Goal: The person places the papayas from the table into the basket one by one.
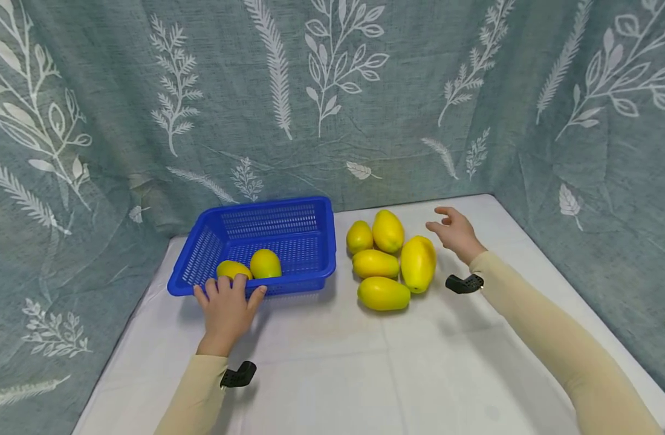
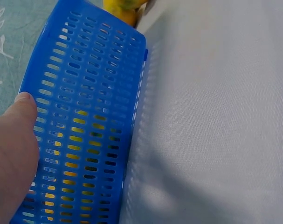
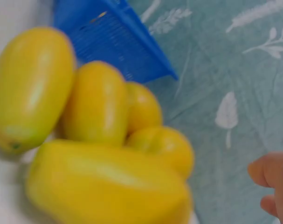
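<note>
A blue plastic basket (image 1: 311, 284) with slotted walls stands at the left back of the table. My left hand (image 1: 226, 308) grips its near rim, thumb (image 2: 24, 105) on the outer side and fingers over the edge. Two yellow fruits (image 1: 265, 264) lie inside, close by those fingers. Right of the basket is a group of several smooth, oblong yellow fruits that look like papayas (image 1: 384, 294). Beyond the rightmost papaya (image 1: 418, 264), my right hand (image 1: 456, 232) hovers over the table with loosely bent fingers and nothing in it.
A white cloth covers the table (image 1: 321, 374). Behind it and along both sides hangs a grey-green curtain (image 1: 387, 151) with white leaf prints, close to the basket's back wall. Each wrist carries a black device (image 1: 464, 284).
</note>
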